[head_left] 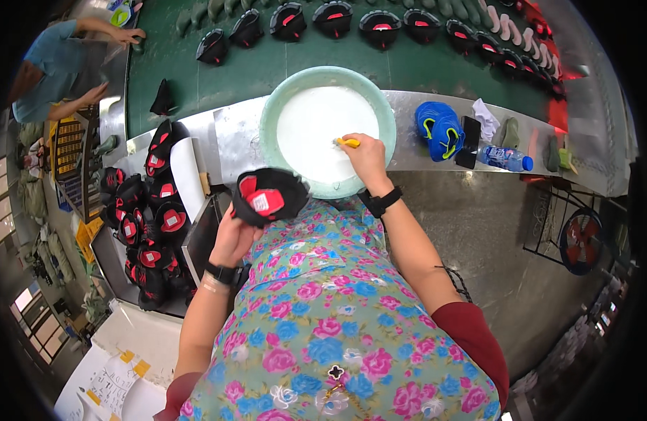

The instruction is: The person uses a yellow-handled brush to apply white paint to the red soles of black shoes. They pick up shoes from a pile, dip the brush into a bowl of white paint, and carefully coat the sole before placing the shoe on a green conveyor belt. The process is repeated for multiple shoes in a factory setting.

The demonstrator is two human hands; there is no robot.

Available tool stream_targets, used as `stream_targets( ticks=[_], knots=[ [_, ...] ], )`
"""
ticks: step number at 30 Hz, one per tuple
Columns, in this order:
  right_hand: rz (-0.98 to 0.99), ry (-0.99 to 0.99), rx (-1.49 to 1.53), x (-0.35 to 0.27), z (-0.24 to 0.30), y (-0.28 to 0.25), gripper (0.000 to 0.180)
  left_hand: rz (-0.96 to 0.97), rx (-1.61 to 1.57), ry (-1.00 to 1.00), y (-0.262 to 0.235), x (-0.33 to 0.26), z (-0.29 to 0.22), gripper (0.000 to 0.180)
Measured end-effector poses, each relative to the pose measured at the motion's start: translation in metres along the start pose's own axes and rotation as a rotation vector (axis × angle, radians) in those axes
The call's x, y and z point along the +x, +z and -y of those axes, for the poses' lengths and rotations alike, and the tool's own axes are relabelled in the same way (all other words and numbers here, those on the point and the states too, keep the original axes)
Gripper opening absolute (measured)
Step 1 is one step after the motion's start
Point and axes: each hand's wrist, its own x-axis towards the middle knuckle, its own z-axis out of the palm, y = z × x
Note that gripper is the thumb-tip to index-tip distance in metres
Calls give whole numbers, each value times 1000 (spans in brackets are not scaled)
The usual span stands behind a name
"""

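My left hand [232, 237] grips a black shoe upper [285, 195] with a red lining and a white label, held just in front of a pale green basin [269, 123]. White liquid [323, 116] fills much of the basin. Over it, my right hand [368, 160] is closed around the yellow handle of a small brush [349, 142]. The brush's tip is at the liquid's surface and hard to make out. A pile of similar black and red shoe uppers [151, 231] lies in a bin to my left.
Beyond the basin, a green conveyor belt [232, 74] carries a row of black uppers [334, 19] and shoe lasts. On the metal ledge at right are a blue shoe [439, 130], a phone [468, 142] and a bottle [502, 158]. Another person [50, 67] works at far left; a fan [582, 241] stands right.
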Motion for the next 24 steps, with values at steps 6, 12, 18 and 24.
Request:
stream_targets(
  ticks=[6,12,18,24],
  knots=[
    [113,-120,375,-9,81,-74,21,95,-19,-72,13,47,10,45],
    [156,-113,535,-7,95,-90,20,287,101,-78,48,57,1,47],
    [22,8,211,-12,72,-99,26,198,202,118,74,60,-12,51],
    [152,151,465,-26,105,-123,28,166,379,339,86,63,-14,56]
  ],
)
